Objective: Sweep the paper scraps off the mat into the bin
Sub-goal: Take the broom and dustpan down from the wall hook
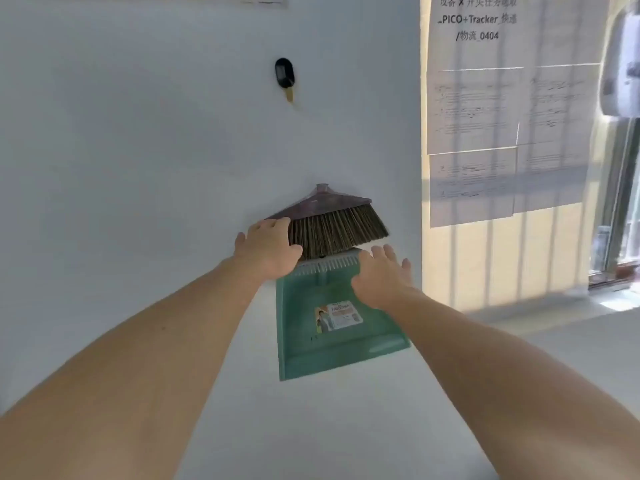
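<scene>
A broom head (pixel 332 223) with brown bristles and a clear purple top rests against the white wall. Just below it stands a teal dustpan (pixel 332 337) with a comb edge and a sticker on its face. My left hand (pixel 268 249) lies flat over the left side of the bristles, fingers spread. My right hand (pixel 381 273) reaches over the dustpan's upper right corner, fingers apart, gripping nothing. No mat, paper scraps or bin are in view.
A black hook (pixel 284 73) is stuck on the white wall above the broom. Printed paper sheets (pixel 485 109) hang on a panel at the right. A doorway or window frame (pixel 620 202) shows at the far right.
</scene>
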A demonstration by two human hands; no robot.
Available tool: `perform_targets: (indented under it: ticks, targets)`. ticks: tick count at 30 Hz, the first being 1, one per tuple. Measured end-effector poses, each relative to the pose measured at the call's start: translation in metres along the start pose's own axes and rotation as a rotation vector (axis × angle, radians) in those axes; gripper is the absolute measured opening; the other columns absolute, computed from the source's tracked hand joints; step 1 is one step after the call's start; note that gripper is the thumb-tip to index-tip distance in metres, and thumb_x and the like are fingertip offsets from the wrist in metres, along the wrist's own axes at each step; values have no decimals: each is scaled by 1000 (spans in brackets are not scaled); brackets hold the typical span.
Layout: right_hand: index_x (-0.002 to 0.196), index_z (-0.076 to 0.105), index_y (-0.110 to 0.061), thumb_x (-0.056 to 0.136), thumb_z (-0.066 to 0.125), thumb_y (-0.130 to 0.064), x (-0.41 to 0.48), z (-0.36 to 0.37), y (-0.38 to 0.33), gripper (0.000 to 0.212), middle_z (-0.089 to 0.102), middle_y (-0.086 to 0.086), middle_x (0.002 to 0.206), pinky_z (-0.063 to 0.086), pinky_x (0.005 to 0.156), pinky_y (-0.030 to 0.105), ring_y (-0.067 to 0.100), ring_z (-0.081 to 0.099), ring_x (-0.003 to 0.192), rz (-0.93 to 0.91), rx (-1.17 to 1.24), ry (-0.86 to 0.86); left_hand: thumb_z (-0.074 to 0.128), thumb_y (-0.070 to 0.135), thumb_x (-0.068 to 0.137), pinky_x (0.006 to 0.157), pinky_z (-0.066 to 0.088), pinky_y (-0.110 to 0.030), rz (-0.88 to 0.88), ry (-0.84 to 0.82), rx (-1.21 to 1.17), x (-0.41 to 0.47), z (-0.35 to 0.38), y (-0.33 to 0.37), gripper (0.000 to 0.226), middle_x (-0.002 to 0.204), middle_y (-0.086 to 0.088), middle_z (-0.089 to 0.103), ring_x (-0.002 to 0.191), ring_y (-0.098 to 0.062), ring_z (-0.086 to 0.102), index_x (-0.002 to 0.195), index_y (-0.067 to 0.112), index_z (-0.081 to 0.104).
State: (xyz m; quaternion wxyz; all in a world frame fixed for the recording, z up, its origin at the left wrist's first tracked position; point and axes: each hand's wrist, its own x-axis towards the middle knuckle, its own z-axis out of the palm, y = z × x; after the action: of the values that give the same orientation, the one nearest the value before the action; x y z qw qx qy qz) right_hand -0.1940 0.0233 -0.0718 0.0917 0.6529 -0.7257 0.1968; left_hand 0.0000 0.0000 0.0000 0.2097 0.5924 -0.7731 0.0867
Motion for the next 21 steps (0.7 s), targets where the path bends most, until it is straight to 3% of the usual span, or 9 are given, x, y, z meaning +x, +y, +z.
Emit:
perform_targets:
  ticks: [4,11,15,21]
  targets:
    - [137,46,-13,96,48,-27,31,14,5,43,47,10,140,41,104,52,29,43,129,-45,-25,-28,45,39,94,112,26,-52,-8,-26,-3,41,6,0,64,156,-9,30,140,-32,29,152,20,23]
    - [148,32,-14,95,57,-30,66,34,11,61,39,12,148,41,105,53,32,36,137,-70,-10,-30,45,40,98,111,28,-51,-41,-26,31,97,10,2,66,157,-10,27,140,-34,28,153,19,18]
    - [146,35,-15,96,60,-30,77,38,16,58,42,13,146,43,103,53,34,44,131,-111,-30,-80,46,41,98,108,34,-51,-32,-85,14,105,18,-1,66,153,-12,30,135,-35,35,153,18,19]
    - [147,34,-13,100,58,-28,84,44,15,54,39,16,148,46,104,51,36,43,131,-112,41,-66,51,35,98,99,41,-46,-28,-26,35,105,24,-6,53,140,-12,34,124,-34,42,144,16,35]
